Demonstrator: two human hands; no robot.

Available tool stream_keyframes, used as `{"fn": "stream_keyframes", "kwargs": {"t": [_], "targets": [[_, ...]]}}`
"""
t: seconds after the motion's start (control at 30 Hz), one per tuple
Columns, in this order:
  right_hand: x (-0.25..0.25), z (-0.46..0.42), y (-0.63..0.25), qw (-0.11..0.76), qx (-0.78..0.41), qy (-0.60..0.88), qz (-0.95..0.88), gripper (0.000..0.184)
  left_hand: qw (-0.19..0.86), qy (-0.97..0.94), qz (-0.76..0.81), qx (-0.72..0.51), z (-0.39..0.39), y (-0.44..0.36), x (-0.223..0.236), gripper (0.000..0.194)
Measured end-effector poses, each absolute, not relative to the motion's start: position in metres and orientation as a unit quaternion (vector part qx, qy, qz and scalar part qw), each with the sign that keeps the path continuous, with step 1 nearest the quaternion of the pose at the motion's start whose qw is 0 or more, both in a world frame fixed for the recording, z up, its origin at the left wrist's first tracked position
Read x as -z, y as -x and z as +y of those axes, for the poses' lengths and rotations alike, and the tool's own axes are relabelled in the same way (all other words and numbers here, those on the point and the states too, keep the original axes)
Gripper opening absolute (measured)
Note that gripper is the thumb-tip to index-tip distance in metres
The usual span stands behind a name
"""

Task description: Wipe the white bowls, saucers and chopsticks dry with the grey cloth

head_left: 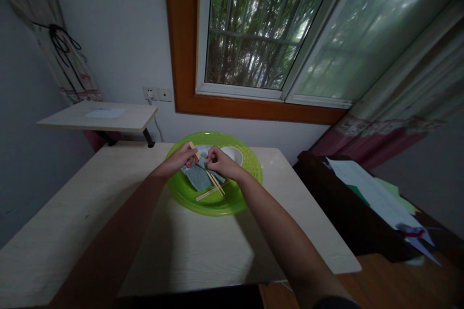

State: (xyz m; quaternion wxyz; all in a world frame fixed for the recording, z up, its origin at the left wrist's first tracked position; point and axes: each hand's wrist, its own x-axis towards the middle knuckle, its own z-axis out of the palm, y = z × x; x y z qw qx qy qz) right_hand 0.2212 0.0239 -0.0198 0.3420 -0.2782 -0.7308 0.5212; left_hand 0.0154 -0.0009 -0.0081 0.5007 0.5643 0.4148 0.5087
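Chopsticks (216,184), green basin (208,211), pale table (203,246), window (253,29)

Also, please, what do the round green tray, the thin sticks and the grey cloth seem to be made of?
Green tray: probably plastic, slightly shiny; its colour is even and its rim catches light.
Thin sticks: likely wood or bamboo, fairly matt; they are pale yellow-brown, but no grain shows.
Grey cloth: textile, dull; it drapes softly, fibre unclear.

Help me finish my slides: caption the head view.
Left fingers hold a yellowish piece, right fingers at gray cloth, over a green basin with thin sticks.
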Motion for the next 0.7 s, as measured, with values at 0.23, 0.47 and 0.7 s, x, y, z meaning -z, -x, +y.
{"fn": "stream_keyframes", "kwargs": {"t": [0.23, 0.47, 0.7], "targets": [[0.019, 0.023, -0.222, 0.348, -0.526, 0.274, -0.727, 0.034, 0.465, -0.517, 0.451, -0.56, 0.0, -0.013, 0.008, 0.014], [0.019, 0.025, -0.223, 0.345, -0.505, 0.285, -0.738, 0.034, 0.313, -0.311, 0.479, -0.759, 0.011, 0.005, 0.018, 0.015], [0.015, 0.023, -0.228, 0.349, -0.475, 0.306, -0.748, 0.03, 0.296, -0.301, 0.483, -0.767, 0.013, 0.008, 0.022, 0.015]]}}
